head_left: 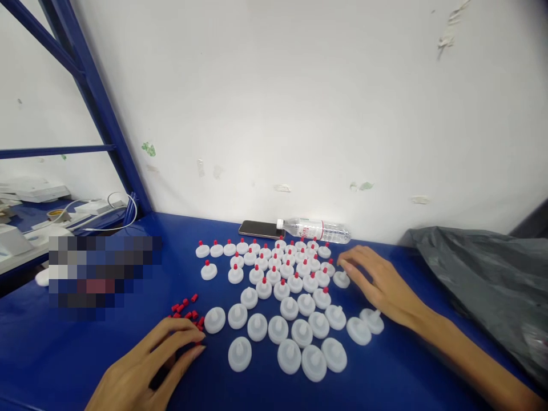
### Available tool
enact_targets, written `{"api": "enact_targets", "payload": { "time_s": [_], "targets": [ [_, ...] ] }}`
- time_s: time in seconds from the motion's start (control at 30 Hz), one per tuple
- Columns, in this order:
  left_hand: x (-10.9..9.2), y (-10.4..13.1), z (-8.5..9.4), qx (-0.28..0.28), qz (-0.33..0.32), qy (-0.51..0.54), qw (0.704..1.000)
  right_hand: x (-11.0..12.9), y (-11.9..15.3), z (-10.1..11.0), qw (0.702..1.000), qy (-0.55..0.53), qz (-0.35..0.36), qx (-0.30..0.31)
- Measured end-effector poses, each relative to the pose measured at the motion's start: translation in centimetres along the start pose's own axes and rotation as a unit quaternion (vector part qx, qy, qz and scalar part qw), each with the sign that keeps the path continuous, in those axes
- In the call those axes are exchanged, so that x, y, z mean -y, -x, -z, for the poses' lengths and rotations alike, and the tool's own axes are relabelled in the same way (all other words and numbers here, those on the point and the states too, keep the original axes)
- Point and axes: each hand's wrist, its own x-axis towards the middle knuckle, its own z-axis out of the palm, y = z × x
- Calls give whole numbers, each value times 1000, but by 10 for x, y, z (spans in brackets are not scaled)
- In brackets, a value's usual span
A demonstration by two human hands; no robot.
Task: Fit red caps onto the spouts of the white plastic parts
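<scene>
Several white round caps with nozzles [257, 327] stand across the blue table. Those toward the back bear small red tips [264, 287]; most in front have bare nozzles. My left hand [160, 357] is beside a small pile of loose red tips [185, 302], thumb and fingers closed around a red piece that shows between the fingertips. My right hand [377, 279] reaches in from the right, its fingertips at a white cap [341, 278] at the right edge of the group; whether a red tip is between them is hidden.
A phone [261, 229] and a clear bottle [317, 229] lie along the wall. A dark grey bag [475, 285] covers the right side. At the left rises a blue metal frame [92, 85], with white parts and cables beyond.
</scene>
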Motion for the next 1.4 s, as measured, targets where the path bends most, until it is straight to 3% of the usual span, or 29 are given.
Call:
{"api": "enact_targets", "payload": {
  "time_s": [0.27, 0.4, 0.57, 0.67, 0.8, 0.97, 1.13, 1.2, 1.3, 1.4],
  "targets": [
    [-14, -6, 8, -26, -10, -20, 999, -4, 6, -3, 996, -34, -2, 81],
    [-32, -22, 26, -66, -25, -2, 997, -9, 5, -3, 999, 9, 31, 5],
    [-62, -51, 51, -101, 10, 49, 994, -14, 3, 0, 986, 102, 69, -115],
    [-71, -63, 57, -109, 5, 75, 991, -11, 2, 1, 965, 176, 144, -132],
    [-75, -72, 57, -75, 7, 121, 990, 1, 2, -1, 920, 248, 266, -146],
    [-82, -77, 46, -61, -68, 146, 985, 32, -1, -10, 928, 191, 296, -124],
    [-87, -69, 32, -77, -134, 116, 981, 94, -7, -28, 921, 124, 361, -82],
    [-86, -67, 31, -94, -156, 100, 978, 122, -12, -33, 909, 111, 385, -112],
    [-85, -69, 34, -50, -174, 64, 981, 155, -19, -34, 903, 89, 394, -145],
    [-83, -72, 31, -18, -197, 52, 979, 165, -20, -32, 895, 85, 407, -160]
  ]
}}
